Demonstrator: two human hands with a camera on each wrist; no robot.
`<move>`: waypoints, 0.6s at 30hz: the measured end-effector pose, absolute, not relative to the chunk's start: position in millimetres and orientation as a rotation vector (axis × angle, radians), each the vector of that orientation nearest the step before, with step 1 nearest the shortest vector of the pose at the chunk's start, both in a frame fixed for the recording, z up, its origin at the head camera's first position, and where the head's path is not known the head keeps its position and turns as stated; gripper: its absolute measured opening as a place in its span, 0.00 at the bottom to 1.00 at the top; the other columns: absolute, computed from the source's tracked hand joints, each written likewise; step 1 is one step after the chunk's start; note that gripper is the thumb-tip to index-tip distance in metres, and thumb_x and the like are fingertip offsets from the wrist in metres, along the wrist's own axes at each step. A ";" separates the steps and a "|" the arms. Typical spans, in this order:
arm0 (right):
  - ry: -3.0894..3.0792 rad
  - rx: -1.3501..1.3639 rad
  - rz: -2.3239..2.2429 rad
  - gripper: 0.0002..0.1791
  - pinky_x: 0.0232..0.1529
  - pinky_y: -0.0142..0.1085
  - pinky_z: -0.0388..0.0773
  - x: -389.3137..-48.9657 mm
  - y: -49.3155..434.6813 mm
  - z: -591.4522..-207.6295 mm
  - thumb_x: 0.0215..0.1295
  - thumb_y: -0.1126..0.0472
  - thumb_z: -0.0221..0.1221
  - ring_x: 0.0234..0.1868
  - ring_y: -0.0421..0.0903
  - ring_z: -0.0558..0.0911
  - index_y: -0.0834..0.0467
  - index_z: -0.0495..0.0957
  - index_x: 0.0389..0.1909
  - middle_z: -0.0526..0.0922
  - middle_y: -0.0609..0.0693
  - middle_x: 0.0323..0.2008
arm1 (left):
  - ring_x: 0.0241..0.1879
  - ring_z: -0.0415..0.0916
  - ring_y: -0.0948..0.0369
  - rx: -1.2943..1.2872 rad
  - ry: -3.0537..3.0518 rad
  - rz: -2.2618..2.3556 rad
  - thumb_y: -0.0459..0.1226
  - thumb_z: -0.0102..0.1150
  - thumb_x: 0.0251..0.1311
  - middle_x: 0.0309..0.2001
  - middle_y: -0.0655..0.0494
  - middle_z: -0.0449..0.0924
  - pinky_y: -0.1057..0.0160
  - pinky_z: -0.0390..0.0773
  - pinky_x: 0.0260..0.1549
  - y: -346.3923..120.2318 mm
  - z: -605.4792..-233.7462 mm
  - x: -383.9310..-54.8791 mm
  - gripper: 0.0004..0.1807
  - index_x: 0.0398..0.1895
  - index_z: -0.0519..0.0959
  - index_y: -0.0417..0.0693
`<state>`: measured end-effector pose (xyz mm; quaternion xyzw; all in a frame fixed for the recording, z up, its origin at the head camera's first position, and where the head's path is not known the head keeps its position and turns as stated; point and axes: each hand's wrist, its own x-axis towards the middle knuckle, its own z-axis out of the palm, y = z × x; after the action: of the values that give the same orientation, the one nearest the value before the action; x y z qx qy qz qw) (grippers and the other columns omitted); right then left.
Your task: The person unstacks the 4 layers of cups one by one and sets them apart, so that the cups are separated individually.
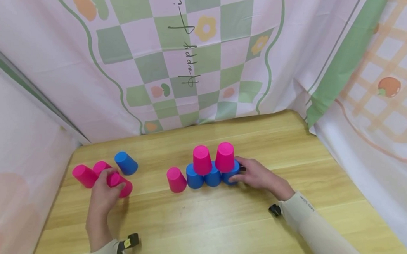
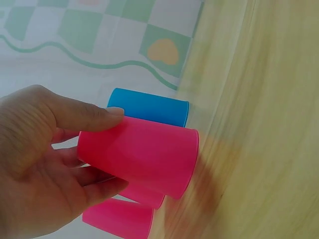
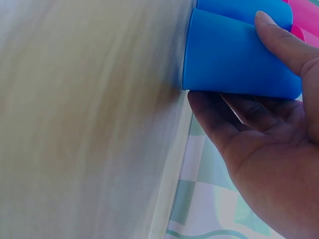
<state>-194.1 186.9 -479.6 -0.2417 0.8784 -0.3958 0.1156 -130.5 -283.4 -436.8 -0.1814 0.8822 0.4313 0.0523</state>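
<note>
My left hand [image 1: 102, 195] grips an upside-down pink cup [image 2: 144, 154], thumb on one side and fingers on the other. Whether its rim touches the table I cannot tell. Two more pink cups, one of them a left-hand cup [image 1: 85, 176], stand just behind it, with a blue cup [image 1: 126, 163] nearby. My right hand [image 1: 259, 175] holds the rightmost blue cup [image 3: 239, 55] of a row of three, its thumb on the near side and fingers along the outer side. Two pink cups, including a right-hand one [image 1: 224, 156], rest upside down on that blue row.
A single pink cup [image 1: 176, 180] stands just left of the blue row. The wooden table [image 1: 195, 228] reaches back to a checked curtain [image 1: 192, 65]. Light cloth hangs along both sides. A dark strap device [image 1: 128, 242] sits on the left wrist.
</note>
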 end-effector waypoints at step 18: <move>2.563 -0.682 -1.162 0.26 0.57 0.46 0.77 -194.4 186.7 -479.6 0.57 0.50 0.69 0.50 0.43 0.80 0.47 0.74 0.56 0.82 0.43 0.50 | 0.66 0.63 0.40 -0.452 2.840 1.332 0.35 0.58 0.66 0.68 0.42 0.66 0.39 0.71 0.59 -275.9 -414.5 -120.6 0.33 0.73 0.59 0.48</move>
<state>-194.4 186.7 -479.6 -0.2339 0.8785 -0.3981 0.1226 -120.6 -275.9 -414.5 -0.1426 0.8961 0.4201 -0.0139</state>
